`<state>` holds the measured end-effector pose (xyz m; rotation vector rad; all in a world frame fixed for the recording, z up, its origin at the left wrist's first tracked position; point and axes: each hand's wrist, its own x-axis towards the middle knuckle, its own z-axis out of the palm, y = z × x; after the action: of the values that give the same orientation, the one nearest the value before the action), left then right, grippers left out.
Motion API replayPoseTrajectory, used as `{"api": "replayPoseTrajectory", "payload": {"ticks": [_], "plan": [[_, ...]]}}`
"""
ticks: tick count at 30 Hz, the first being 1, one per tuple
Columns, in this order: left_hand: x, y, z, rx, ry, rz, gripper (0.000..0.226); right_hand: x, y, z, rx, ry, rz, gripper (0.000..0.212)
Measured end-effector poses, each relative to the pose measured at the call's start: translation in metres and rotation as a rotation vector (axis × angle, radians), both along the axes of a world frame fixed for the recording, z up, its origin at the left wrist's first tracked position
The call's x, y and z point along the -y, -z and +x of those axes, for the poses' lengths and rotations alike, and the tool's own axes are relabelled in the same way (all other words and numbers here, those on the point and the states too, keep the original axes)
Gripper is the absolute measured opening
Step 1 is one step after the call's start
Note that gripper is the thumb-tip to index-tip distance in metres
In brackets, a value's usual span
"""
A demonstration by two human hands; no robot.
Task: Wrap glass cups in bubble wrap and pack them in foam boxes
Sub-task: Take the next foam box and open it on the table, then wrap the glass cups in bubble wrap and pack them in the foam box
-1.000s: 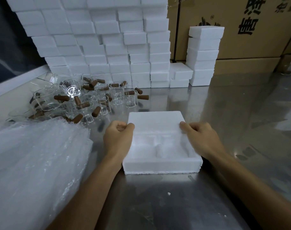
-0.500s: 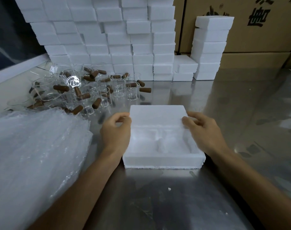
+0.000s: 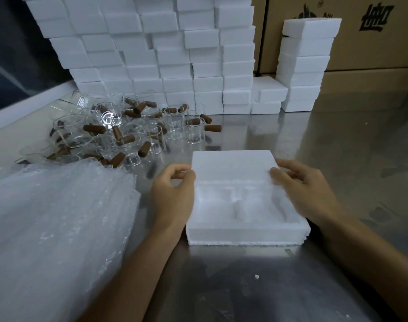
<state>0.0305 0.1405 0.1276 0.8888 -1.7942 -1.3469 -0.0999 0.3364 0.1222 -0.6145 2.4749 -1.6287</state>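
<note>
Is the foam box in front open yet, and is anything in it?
Partly open: lid slid back, foam box compartments bare.

bubble wrap [image 3: 54, 233]: cut off by the left and bottom edges at 8 o'clock.
foam box stack [image 3: 151, 54]: top rows run off the upper edge at 12 o'clock.
cardboard cartons [image 3: 372, 43]: print cropped at 1 o'clock, unreadable.
glass cups [image 3: 119, 133]: those nearest are partly hidden behind the bubble wrap; overlapping, count unclear.

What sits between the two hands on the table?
In the head view, an open foam box, lid slid back. The left hand and right hand pinch the lid's near corners.
</note>
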Motion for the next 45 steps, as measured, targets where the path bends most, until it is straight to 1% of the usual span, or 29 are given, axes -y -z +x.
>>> {"api": "replayPoseTrajectory", "payload": {"ticks": [2,3,5,8,10,11,13,15,18,20,23,26,28,30,32,35,38,42,45], "plan": [[0.004,0.001,-0.001,-0.039,-0.068,0.045,0.013,0.0,-0.001,0.001,0.004,-0.004,0.014,0.025],[0.008,0.001,-0.003,-0.089,-0.108,0.108,0.014,0.0,-0.001,0.002,0.001,-0.004,0.022,0.024],[0.018,0.0,-0.005,-0.22,-0.177,0.306,0.017,0.001,-0.002,0.004,-0.004,0.002,0.031,0.018],[0.032,-0.005,-0.011,-0.372,-0.241,0.623,0.023,0.003,-0.004,0.008,-0.003,0.026,0.05,0.021],[0.038,-0.01,-0.017,-0.4,-0.253,0.732,0.018,0.005,-0.004,0.012,-0.006,0.041,0.074,0.025],[0.04,-0.013,-0.02,-0.403,-0.255,0.758,0.019,0.005,-0.005,0.014,-0.01,0.045,0.081,0.026],[0.045,-0.019,-0.025,-0.388,-0.267,0.774,0.026,0.006,-0.006,0.019,-0.021,0.047,0.08,0.028],[0.05,-0.023,-0.027,-0.366,-0.269,0.777,0.027,0.006,-0.007,0.021,-0.027,0.034,0.059,0.027],[0.059,-0.032,-0.027,-0.389,-0.205,0.864,0.029,0.005,-0.006,0.021,0.008,0.044,-0.047,0.022],[0.063,-0.036,-0.028,-0.394,-0.192,0.895,0.028,0.005,-0.005,0.02,0.041,0.059,-0.096,0.021],[0.064,-0.038,-0.031,-0.363,-0.205,0.89,0.024,0.005,-0.002,0.019,0.05,0.056,-0.118,0.019],[0.071,-0.042,-0.032,-0.358,-0.215,0.901,0.025,0.006,-0.001,0.019,0.041,0.064,-0.122,0.018],[0.075,-0.044,-0.032,-0.353,-0.232,0.923,0.019,0.007,-0.002,0.019,0.044,0.071,-0.118,0.018],[0.076,-0.046,-0.032,-0.415,-0.229,0.979,0.009,0.007,-0.003,0.019,0.046,0.075,-0.115,0.018],[0.076,-0.044,-0.034,-0.522,-0.184,1.048,0.012,0.008,-0.002,0.019,0.051,0.074,-0.112,0.019],[0.073,-0.04,-0.038,-0.576,-0.048,1.084,0.013,0.009,-0.003,0.019,0.053,0.082,-0.113,0.019],[0.067,-0.039,-0.042,-0.568,0.037,1.111,0.012,0.008,-0.003,0.02,0.053,0.084,-0.113,0.018],[0.051,-0.049,-0.041,-0.557,0.153,1.079,0.007,0.006,-0.005,0.02,0.056,0.09,-0.117,0.009],[0.028,-0.058,-0.032,-0.489,0.238,1.006,0.005,0.005,-0.009,0.022,0.04,0.118,-0.093,0.018]]}}
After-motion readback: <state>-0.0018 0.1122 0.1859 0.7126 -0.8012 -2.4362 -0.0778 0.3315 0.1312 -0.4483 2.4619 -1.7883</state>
